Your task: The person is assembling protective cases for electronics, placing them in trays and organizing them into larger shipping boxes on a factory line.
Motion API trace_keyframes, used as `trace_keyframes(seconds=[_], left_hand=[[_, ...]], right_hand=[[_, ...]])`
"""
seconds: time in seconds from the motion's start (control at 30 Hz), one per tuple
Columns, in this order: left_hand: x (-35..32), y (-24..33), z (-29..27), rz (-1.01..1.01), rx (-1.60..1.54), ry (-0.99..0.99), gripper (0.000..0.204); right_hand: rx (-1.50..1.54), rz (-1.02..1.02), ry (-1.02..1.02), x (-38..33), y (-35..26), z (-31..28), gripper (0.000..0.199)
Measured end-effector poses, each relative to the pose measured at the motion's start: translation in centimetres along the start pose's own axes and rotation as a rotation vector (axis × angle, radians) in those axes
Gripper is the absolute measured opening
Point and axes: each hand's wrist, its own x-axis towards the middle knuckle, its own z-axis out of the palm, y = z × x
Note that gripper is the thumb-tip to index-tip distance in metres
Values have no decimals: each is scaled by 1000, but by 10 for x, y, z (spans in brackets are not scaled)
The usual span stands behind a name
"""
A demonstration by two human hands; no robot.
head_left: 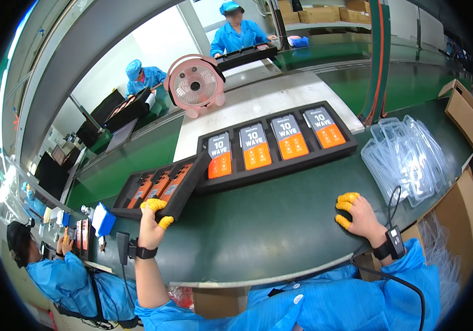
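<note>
My left hand (152,223), with yellow finger covers, is closed on the near right corner of a black foam tray (188,194). That tray is tilted, its right end raised over the edge of a longer black foam tray (278,170). Inside the tilted one lie several orange-and-dark devices (156,185). Grey-and-orange boxes (256,146) fill the pockets of the longer tray. My right hand (356,214), its fingers also covered in yellow, rests on the green bench with nothing in it. Its thumb and fingers are apart.
A pile of clear plastic trays (404,157) stands to the right, near open cardboard boxes (460,212). A pink fan (195,85) is behind the long tray. A blue bin (103,219) sits at left. Co-workers in blue work at left and beyond the bench.
</note>
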Motion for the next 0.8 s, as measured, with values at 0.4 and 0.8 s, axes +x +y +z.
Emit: trace_keyframes(seconds=[0.4,0.8], left_hand=[[-111,128,28,45,-58,-175,39],[-74,133,151,194,98,-258,35]], right_hand=[[51,12,24,-4,7,-2,24],[63,-4,19,-7,7,4,24]])
